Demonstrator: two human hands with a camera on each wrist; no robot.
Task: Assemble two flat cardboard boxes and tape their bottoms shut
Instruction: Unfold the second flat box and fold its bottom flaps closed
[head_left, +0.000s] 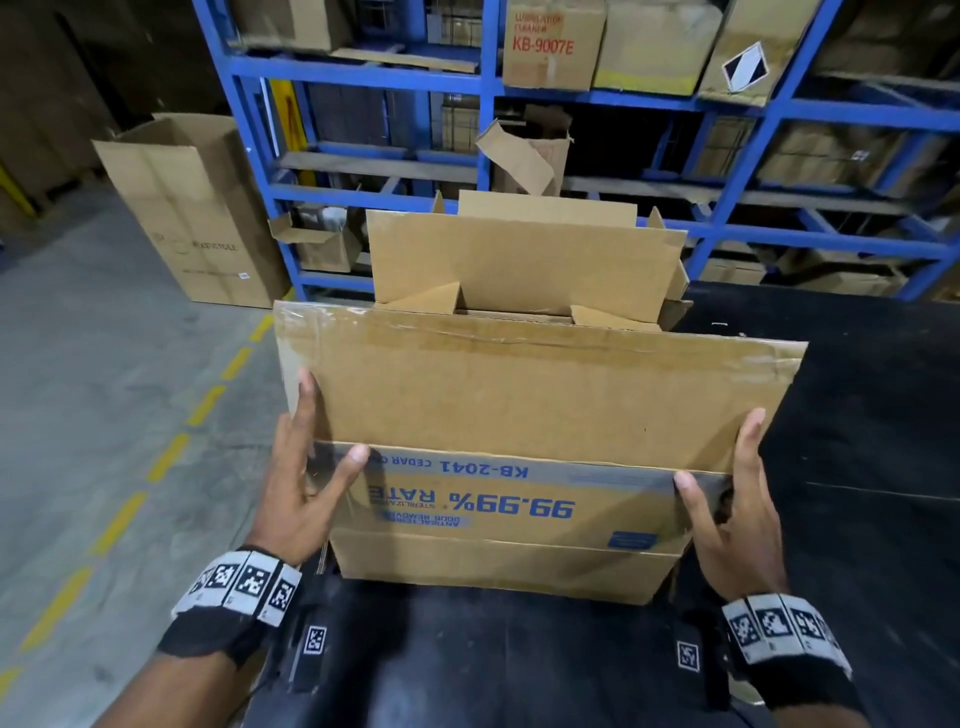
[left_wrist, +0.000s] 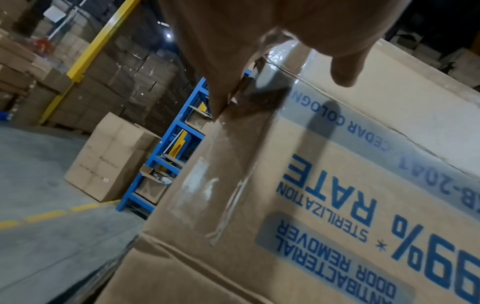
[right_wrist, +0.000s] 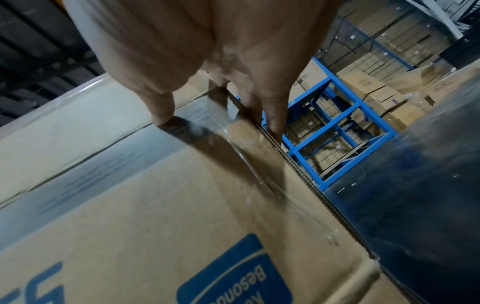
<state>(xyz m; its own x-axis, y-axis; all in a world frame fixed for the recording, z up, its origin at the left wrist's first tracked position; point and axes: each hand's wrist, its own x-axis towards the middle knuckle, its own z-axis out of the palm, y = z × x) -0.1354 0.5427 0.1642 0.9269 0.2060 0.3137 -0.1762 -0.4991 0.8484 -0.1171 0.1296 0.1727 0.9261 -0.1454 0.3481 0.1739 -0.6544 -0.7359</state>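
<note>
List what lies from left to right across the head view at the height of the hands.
Yellow dashed floor line → left hand → printed cardboard box → right hand → black table surface.

Dim warehouse light, wrist views blurred (tape glare), edges warped

Bare forearms, black wristbands (head_left: 208, 631) on both wrists, white square-coded marker tiles (head_left: 244, 579) around each
</note>
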